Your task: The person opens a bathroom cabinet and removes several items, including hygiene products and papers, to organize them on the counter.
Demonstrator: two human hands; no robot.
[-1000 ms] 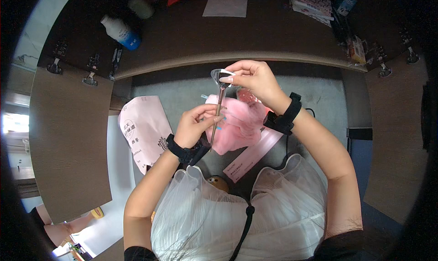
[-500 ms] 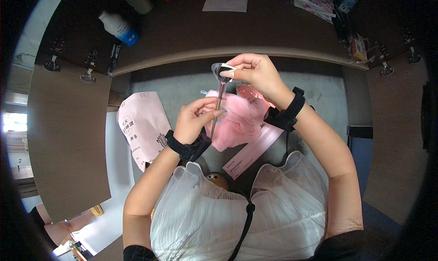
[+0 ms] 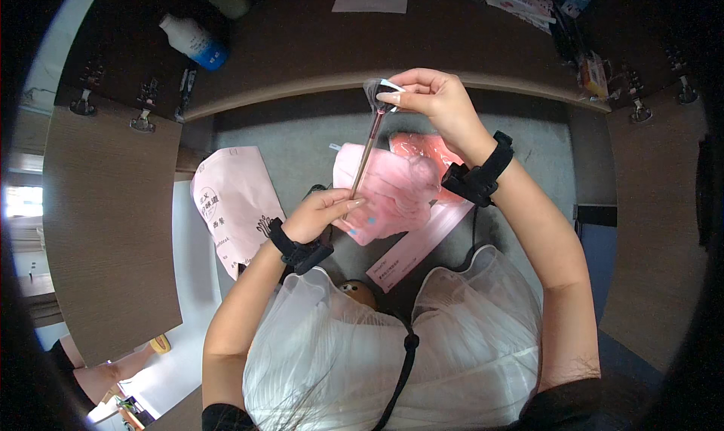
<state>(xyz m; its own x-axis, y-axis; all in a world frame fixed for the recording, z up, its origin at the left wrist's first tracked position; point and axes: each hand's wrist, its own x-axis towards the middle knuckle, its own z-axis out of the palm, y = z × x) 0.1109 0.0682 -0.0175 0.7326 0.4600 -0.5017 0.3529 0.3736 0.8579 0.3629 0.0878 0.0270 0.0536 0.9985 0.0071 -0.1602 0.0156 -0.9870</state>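
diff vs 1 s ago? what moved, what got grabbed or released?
Little moved. The right hand edged slightly up, pinching the clear wrapper on the thin brush tip as before. The left hand kept the lower end. Nothing was grabbed or released. The pink pouch and pink bag stayed put.

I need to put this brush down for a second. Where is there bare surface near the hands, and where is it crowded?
Bare grey surface lies between the desk edge and the pink paper bag, left of the brush. Another strip runs right of the right hand. Crowded: under both hands, where pink pouches and a pink card overlap beside the left hand.
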